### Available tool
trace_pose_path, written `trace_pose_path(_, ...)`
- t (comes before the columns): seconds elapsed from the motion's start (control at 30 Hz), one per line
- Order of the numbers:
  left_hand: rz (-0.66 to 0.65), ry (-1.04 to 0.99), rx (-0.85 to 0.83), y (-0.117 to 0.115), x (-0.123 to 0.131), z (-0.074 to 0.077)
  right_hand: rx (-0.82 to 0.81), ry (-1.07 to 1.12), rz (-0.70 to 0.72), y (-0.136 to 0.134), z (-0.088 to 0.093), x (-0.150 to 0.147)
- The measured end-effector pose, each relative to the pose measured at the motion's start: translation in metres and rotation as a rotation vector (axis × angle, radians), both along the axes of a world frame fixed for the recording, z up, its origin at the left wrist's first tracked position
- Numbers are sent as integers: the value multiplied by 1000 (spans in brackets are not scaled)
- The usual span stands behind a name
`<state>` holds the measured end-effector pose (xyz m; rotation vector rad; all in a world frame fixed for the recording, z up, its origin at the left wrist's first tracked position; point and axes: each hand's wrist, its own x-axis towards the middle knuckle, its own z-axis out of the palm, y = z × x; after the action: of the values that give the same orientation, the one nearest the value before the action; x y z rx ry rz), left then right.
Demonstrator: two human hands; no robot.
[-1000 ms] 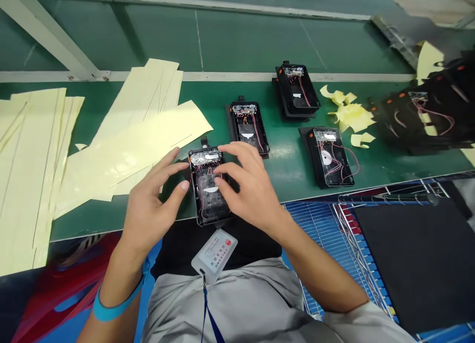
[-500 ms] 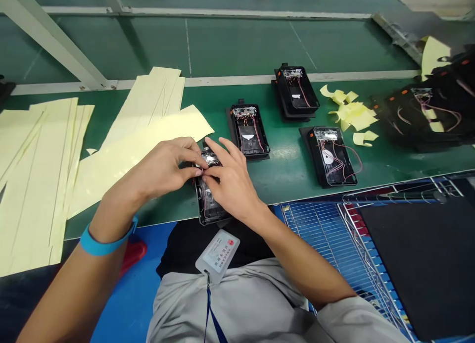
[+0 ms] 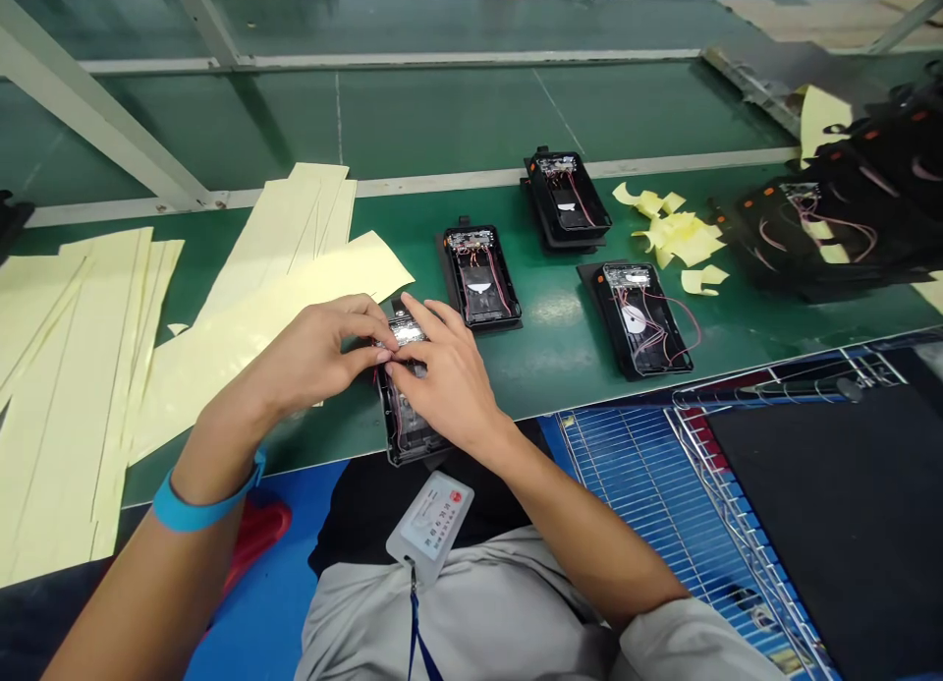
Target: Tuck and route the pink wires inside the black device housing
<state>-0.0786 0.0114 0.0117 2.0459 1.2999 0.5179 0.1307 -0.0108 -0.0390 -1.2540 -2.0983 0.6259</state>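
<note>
A black plastic case (image 3: 408,427) with a circuit board at its top end lies open at the bench's near edge, under both hands. My left hand (image 3: 346,342) reaches in from the left, thumb and forefinger pinched together just below the board. Against those fingertips, my right hand (image 3: 451,381) also pinches with thumb and forefinger, while its other fingers stretch over the case's right side. Thin reddish wires run inside the case close to the fingertips. Whatever lies between the fingers is too small and hidden to make out.
Similar open cases with wires stand to the right: one close by (image 3: 482,276), one farther back (image 3: 566,199), one right (image 3: 642,317). Yellow sheets (image 3: 95,367) cover the left side. Torn yellow scraps (image 3: 682,234) lie near piled black cases (image 3: 825,229). A wire rack (image 3: 626,475) stands below the bench.
The camera view has tilted up slightly, so the bench appears lower and shifted left. Both hands stay pinched at the same place on the case, with only slight finger movement.
</note>
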Motion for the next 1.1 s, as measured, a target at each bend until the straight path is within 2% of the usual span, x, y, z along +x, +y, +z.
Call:
trace_pose_path(0.43,0,8,-5,-4,-3,4,-49,20,-36,3,5,-1)
trace_pose_path(0.57,-9,27,40,-7,-1,3,-36,22,-26,3,4,0)
trace_pose_path(0.83,5,71,176,-14,7,-8,6,-23,2,3,0,2)
trace_pose_path(1.1,24,93,250,-17,10,-6,79,-99,19,2,1,4)
